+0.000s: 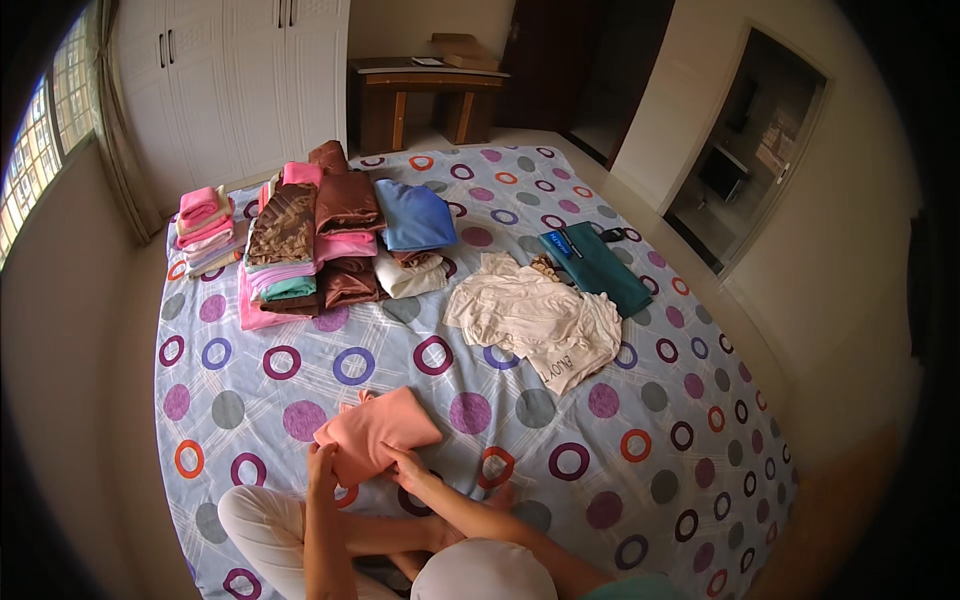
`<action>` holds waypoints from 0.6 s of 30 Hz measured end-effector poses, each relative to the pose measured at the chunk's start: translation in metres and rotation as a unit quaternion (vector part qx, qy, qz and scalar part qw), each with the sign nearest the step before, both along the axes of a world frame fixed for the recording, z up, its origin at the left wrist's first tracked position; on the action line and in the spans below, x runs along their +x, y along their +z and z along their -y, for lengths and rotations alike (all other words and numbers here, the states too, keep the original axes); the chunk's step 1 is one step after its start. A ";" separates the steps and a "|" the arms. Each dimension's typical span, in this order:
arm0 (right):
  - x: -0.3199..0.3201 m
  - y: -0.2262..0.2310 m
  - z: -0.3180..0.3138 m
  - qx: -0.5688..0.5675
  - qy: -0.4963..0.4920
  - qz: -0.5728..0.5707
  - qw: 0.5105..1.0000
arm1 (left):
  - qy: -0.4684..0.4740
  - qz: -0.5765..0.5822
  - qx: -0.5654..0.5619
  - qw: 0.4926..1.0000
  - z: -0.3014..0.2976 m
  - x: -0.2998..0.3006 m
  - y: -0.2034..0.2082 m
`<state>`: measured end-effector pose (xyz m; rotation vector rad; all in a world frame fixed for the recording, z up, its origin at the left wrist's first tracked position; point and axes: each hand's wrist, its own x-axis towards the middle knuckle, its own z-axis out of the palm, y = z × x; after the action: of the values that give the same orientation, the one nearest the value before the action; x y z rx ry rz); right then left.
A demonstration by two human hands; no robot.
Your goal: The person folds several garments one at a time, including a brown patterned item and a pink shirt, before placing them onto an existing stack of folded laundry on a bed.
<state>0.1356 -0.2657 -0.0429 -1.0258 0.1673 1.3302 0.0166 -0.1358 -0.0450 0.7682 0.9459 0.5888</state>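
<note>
A folded peach-coloured garment (380, 430) lies on the bed in front of my crossed legs, with a bit of loose fabric sticking out at its far left edge. My left hand (321, 464) grips its near left corner, fingers closed on the cloth. At the near right edge, my right hand (405, 466) pinches the fabric between thumb and fingers. Beyond it to the right, a cream shirt (540, 315) with dark lettering lies spread and crumpled. Part of a dark green folded cloth (600, 270) sits behind the shirt.
Stacks of folded clothes (348, 205) stand at the far left of the bed, with a blue folded piece (415, 215) and a smaller pink stack (203, 225) beside them. A small black object (613, 235) lies near the green cloth. A wooden desk (430, 90) and white wardrobe (230, 90) stand behind.
</note>
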 end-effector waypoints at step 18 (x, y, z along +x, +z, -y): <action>0.042 0.097 0.033 0.142 0.013 0.080 0.987 | -0.232 0.152 -0.174 0.945 0.030 0.009 0.064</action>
<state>0.1780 -0.2987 0.0540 -0.8891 -0.1534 1.2466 0.0257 -0.1662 0.0190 0.5338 0.5332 0.1114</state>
